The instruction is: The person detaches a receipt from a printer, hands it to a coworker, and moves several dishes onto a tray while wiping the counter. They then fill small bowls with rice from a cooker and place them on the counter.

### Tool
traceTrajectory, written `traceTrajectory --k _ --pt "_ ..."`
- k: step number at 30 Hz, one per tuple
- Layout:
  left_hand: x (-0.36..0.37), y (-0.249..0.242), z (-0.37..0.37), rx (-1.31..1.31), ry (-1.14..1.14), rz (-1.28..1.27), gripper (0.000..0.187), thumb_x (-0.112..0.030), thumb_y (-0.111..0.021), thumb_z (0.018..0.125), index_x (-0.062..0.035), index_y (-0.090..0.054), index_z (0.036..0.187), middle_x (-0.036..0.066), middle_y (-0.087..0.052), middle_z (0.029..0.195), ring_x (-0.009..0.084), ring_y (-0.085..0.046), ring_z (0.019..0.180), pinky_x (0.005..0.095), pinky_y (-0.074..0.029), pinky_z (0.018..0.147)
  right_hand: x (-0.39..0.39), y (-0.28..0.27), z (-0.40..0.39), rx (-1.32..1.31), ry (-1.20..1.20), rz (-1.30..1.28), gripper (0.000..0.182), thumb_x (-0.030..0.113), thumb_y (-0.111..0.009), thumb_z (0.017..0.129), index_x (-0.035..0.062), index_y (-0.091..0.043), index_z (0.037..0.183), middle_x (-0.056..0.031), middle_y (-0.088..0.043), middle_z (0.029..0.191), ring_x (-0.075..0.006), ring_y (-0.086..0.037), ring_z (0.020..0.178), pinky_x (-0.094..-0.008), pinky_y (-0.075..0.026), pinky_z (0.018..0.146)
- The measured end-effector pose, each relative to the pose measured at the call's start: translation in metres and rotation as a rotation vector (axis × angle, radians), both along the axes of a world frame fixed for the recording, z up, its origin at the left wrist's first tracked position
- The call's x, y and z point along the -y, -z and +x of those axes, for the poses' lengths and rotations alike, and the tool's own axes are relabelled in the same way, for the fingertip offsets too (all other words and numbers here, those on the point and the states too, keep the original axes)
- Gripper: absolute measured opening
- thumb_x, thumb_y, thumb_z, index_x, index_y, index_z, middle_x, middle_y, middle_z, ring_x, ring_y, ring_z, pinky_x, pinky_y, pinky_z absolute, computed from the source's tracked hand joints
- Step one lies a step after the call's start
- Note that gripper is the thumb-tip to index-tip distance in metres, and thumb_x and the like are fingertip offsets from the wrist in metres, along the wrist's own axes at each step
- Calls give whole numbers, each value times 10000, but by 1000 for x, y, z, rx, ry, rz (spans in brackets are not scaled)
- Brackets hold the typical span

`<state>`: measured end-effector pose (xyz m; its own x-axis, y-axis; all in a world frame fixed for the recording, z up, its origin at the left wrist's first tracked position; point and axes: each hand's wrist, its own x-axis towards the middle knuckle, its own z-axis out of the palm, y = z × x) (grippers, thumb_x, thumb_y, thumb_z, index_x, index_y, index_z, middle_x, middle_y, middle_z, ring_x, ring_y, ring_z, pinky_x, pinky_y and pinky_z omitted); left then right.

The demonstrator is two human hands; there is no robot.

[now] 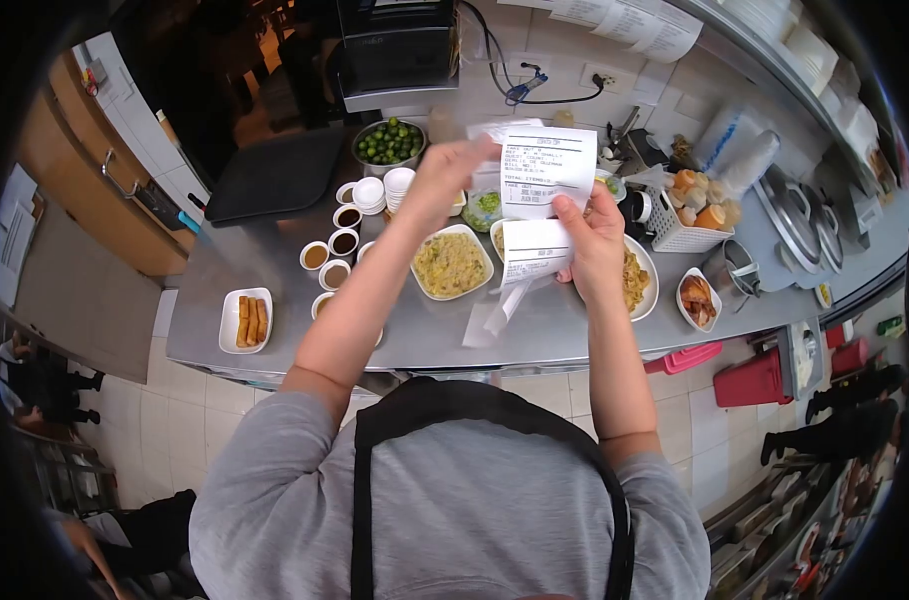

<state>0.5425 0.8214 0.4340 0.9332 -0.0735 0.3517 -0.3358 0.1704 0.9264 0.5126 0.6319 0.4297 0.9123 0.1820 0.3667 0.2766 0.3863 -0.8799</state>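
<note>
In the head view, my right hand (pixel 597 240) pinches printed paper receipts (pixel 547 165) between thumb and fingers. A second printed slip (pixel 535 250) hangs below them, its tail curling down over the counter. My left hand (pixel 445 180) is raised just left of the receipts. Motion smears its fingers, so whether they grip the paper behind them cannot be told. Under the hands stands a square white dish of yellowish rice (pixel 453 264). Partly behind my right hand is a round plate of noodles (pixel 637 280).
Sauce cups (pixel 316 256) and a dish of fried rolls (pixel 245 320) sit on the left. A bowl of green limes (pixel 389 143) and a black tray (pixel 275 175) are behind. A white basket (pixel 690 235) and a dish of browned meat (pixel 698 300) stand right. Other people are at the edges.
</note>
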Motion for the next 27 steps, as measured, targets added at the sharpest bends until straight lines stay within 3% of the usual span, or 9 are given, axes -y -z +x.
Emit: traceTrajectory --k 1,3,9,15,17,19,22,25,27 --pt "10 3 -3 -11 80 -119 194 -114 -558 819 22 -596 952 71 -619 906 111 -574 812 231 -445 724 0 2 3 7 15 -50 212 72 -569 810 4 -516 1003 -52 -599 870 -80 -558 727 -206 -451 640" --pt "25 -6 -12 37 50 -112 221 -140 -583 804 29 -599 944 72 -620 887 108 -569 794 231 -442 714 -2 3 9 10 21 -102 223 80 -566 813 8 -509 1017 -54 -599 874 -83 -560 726 -205 -451 637" --pt "32 -23 -6 117 7 -111 245 -163 -603 791 40 -602 930 77 -621 872 110 -564 785 242 -445 710 -7 16 22 40 -4 39 283 118 -568 820 8 -475 1064 -57 -597 894 -80 -549 796 -202 -432 689" --pt "22 -18 5 97 -114 84 206 -107 -573 803 17 -598 967 51 -625 864 91 -565 784 226 -428 747 0 10 30 93 170 -96 180 104 -578 810 2 -543 953 -35 -592 874 -67 -533 776 -183 -412 689" --pt "19 -15 7 219 -212 69 211 -113 -566 809 20 -597 970 42 -621 857 81 -555 783 219 -429 719 4 6 33 100 197 -55 139 89 -580 804 -3 -562 907 -20 -591 834 -60 -526 737 -177 -407 666" --pt "24 10 5 116 -119 130 223 -139 -587 799 20 -604 954 50 -623 853 77 -552 772 219 -435 688 4 4 38 111 177 11 143 83 -580 802 -3 -560 915 -18 -591 818 -58 -525 725 -179 -408 657" --pt "46 25 -2 5 -16 157 234 -159 -610 788 20 -611 937 53 -627 840 70 -551 752 214 -440 652 4 -12 48 153 212 100 160 75 -580 800 -5 -558 936 -20 -593 802 -55 -523 712 -186 -410 634" --pt "58 19 -1 -8 -21 114 224 -150 -607 789 24 -610 930 42 -628 824 67 -552 736 209 -440 649 25 -41 77 227 446 -8 197 144 -590 801 6 -558 938 4 -544 692 -76 -510 645 -201 -404 620" --pt "57 13 3 5 -47 118 202 -143 -593 800 24 -606 914 35 -624 819 70 -553 734 210 -441 656 56 -90 96 488 450 175 160 147 -586 807 10 -544 877 -32 -570 766 -101 -539 692 -237 -437 663"
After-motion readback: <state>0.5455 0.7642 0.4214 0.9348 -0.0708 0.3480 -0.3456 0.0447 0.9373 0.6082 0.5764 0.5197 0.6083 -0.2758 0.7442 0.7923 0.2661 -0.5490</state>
